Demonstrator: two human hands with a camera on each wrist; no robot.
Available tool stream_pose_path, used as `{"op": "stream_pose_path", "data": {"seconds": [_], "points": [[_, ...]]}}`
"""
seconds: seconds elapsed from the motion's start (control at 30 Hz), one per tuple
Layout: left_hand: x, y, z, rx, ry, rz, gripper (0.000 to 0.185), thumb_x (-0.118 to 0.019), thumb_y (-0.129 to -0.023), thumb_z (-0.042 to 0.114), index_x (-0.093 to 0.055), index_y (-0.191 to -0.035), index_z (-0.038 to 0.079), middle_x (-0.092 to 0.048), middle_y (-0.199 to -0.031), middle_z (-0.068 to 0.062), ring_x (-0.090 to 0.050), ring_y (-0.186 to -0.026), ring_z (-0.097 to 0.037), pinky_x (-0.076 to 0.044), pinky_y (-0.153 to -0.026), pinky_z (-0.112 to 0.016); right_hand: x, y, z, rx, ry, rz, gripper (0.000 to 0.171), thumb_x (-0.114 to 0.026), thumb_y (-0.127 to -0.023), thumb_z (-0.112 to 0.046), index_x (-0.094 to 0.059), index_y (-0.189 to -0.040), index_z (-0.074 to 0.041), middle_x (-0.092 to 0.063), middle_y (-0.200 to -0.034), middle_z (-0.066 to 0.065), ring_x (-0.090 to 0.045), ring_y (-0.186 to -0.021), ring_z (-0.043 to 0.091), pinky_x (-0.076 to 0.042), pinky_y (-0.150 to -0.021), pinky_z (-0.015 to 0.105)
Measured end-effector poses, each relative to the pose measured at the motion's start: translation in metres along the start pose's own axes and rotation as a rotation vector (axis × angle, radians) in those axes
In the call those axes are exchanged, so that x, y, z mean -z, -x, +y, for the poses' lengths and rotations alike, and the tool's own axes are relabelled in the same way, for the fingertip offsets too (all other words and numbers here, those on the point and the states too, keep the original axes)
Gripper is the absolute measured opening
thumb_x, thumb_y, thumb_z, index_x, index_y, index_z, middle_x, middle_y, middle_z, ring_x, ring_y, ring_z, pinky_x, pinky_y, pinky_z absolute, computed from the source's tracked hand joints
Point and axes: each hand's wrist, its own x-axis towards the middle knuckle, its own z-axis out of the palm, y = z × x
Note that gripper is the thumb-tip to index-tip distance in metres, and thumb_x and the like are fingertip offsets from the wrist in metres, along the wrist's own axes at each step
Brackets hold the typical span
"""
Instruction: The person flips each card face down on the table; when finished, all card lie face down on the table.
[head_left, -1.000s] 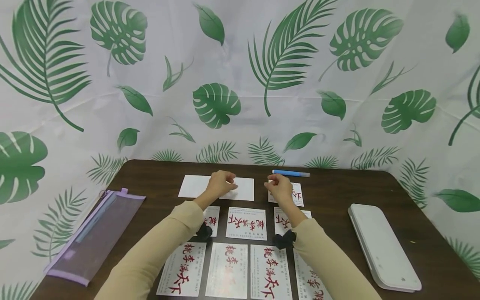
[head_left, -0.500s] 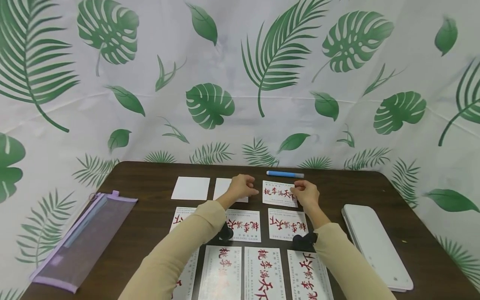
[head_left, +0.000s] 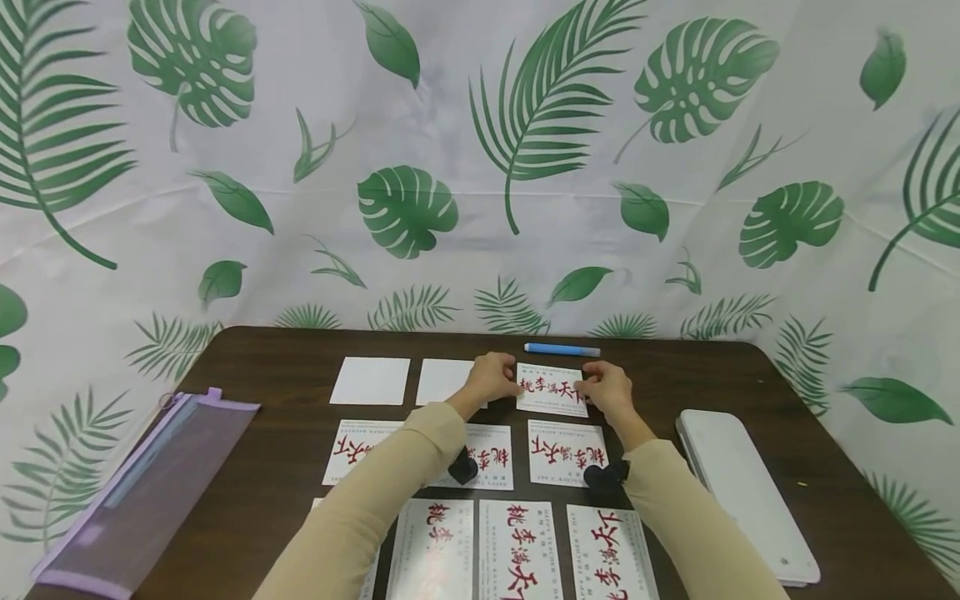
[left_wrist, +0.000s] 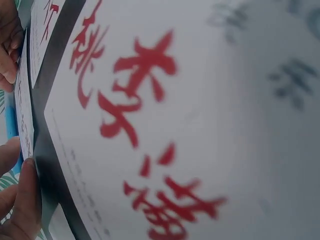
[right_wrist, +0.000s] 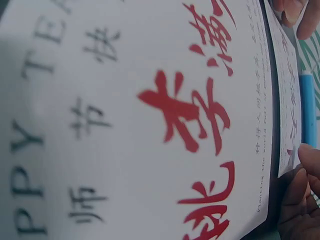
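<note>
A white card with red calligraphy (head_left: 549, 389) lies in the far row, seen edge-on in both wrist views. My left hand (head_left: 491, 377) is at its left edge, with thumb and fingertip (left_wrist: 29, 172) pinching that end. At the right edge, my right hand (head_left: 609, 388) pinches the other end between thumb (right_wrist: 311, 157) and finger. Left of this card lie two blank white cards (head_left: 370, 381), the nearer one (head_left: 438, 382) partly covered by my left hand. Similar printed cards (head_left: 567, 451) form a row in front, partly behind my left sleeve.
A blue marker (head_left: 562, 350) lies just behind the held card. More printed cards (head_left: 517, 550) line the front of the dark table (head_left: 285, 367). To the left is a purple mesh zip pouch (head_left: 161, 487); to the right, a white case (head_left: 742, 492).
My left hand has moved right, from over the blank cards to the printed card's left edge. My right hand has gone from that card's left part to its right edge. The view has shifted slightly.
</note>
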Motion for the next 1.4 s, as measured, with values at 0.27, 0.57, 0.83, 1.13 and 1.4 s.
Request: {"op": "stream_pose_path", "data": {"seconds": [0.27,0.57,0.83,1.13,1.4], "points": [[-0.004,-0.004,0.006,-0.024,-0.188,0.005,0.033,-0.081,-0.071,0.009,-0.066,-0.099,0.001,-0.055,-0.074,-0.001,-0.044,-0.068,-0.014,-0.036,-0.059,-0.024,-0.002,-0.004,-0.002,0.008,0.045,-0.022,0.035,-0.069,-0.079,0.003,-0.058,-0.112,0.007,-0.052,-0.069,0.004,-0.052,-0.055,0.008,-0.048,-0.049,0.019],[-0.006,-0.007,0.009,-0.004,-0.2,0.01,0.054,-0.081,-0.07,0.01,-0.063,-0.121,0.004,-0.066,-0.085,-0.005,-0.055,-0.075,-0.015,-0.048,-0.07,-0.028,0.001,-0.005,-0.005,0.013,0.112,0.008,0.029,-0.068,-0.08,0.003,-0.055,-0.106,0.005,-0.053,-0.08,0.01,-0.054,-0.065,0.016,-0.047,-0.055,0.023],[-0.007,-0.005,0.005,-0.039,-0.231,0.019,0.038,-0.08,-0.071,0.008,-0.066,-0.107,0.003,-0.061,-0.082,-0.004,-0.05,-0.073,-0.015,-0.044,-0.065,-0.027,0.0,-0.005,-0.005,0.037,-0.007,0.034,0.022,-0.061,-0.085,0.003,-0.051,-0.105,0.003,-0.049,-0.086,0.009,-0.048,-0.077,0.02,-0.043,-0.06,0.025],[0.009,0.001,0.0,-0.013,0.197,0.094,0.035,-0.073,-0.08,0.005,-0.064,-0.113,0.001,-0.069,-0.097,-0.013,-0.066,-0.088,-0.023,-0.055,-0.075,-0.03,0.008,-0.002,-0.01,-0.013,-0.415,-0.092,0.023,-0.057,-0.085,0.01,-0.047,-0.103,0.001,-0.05,-0.075,-0.003,-0.049,-0.063,0.007,-0.046,-0.054,0.019],[0.026,0.011,0.001,0.067,0.498,0.029,0.032,-0.067,-0.084,0.002,-0.061,-0.115,0.001,-0.066,-0.092,-0.012,-0.064,-0.074,-0.013,-0.056,-0.068,-0.026,0.006,0.007,-0.017,-0.066,-0.562,-0.212,0.022,-0.057,-0.086,0.008,-0.048,-0.1,-0.006,-0.054,-0.074,-0.005,-0.054,-0.065,0.007,-0.048,-0.059,0.02]]}}
